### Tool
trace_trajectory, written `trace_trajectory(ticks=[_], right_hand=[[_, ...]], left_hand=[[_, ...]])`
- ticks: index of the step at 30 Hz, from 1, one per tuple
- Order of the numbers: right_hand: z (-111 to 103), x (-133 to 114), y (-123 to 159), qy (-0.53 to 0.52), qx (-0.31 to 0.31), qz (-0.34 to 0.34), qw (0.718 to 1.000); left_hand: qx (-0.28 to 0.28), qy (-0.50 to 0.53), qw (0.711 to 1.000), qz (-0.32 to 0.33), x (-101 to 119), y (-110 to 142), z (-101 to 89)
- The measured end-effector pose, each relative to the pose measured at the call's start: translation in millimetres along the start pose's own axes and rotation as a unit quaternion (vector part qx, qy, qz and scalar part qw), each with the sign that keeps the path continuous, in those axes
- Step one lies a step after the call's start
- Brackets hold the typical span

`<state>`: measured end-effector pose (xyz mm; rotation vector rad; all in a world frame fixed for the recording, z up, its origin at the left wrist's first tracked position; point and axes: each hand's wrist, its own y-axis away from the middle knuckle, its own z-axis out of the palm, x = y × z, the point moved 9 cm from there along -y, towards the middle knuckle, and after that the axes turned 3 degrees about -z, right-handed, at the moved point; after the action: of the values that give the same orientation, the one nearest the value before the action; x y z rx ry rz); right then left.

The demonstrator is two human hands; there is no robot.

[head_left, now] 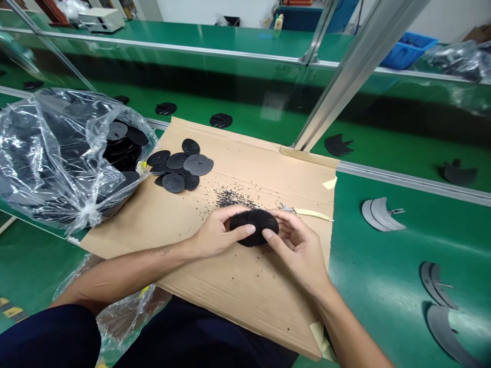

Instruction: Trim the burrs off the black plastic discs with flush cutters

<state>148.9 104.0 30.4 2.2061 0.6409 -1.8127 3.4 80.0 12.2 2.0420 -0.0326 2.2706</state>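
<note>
Both of my hands grip black round plastic discs [261, 225] over the cardboard sheet [230, 286]. My left hand [222, 232] has its thumb on top and its fingers behind the discs. From the other side, my right hand [293, 237] presses its thumb near their lower edge. The discs overlap; how many I hold I cannot tell. Just beyond lie scattered small black bits [233, 198]. Side cutters with pale yellow handles [312, 213] rest beside my right hand, partly hidden by it. A loose pile of black discs [176, 166] sits to the left.
A clear plastic bag [49, 158] full of black discs stands at the left. Green conveyor belt [261, 110] with black parts runs behind a metal frame post [345, 71]. Curved grey and black parts [383, 213] lie on the green surface at right. A blue bin [408, 51] stands above.
</note>
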Motion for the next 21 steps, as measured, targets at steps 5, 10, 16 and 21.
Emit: trace_trajectory(ticks=[5, 10, 16, 21], right_hand=[[-1, -29, 8, 0.189, 0.037, -0.163, 0.968], [5, -38, 15, 0.277, 0.032, -0.25, 0.927], [-7, -40, 16, 0.22, 0.081, -0.227, 0.945], [-12, -33, 14, 0.17, 0.098, -0.161, 0.967]], left_hand=[[0.052, -0.047, 0.997, 0.025, 6, 3, -7.2], [0.021, -0.031, 0.999, -0.034, -6, 1, -3.5], [-0.003, 0.027, 0.999, -0.038, -7, 0, -2.0], [-0.011, 0.045, 0.998, -0.03, -4, -1, -1.8]])
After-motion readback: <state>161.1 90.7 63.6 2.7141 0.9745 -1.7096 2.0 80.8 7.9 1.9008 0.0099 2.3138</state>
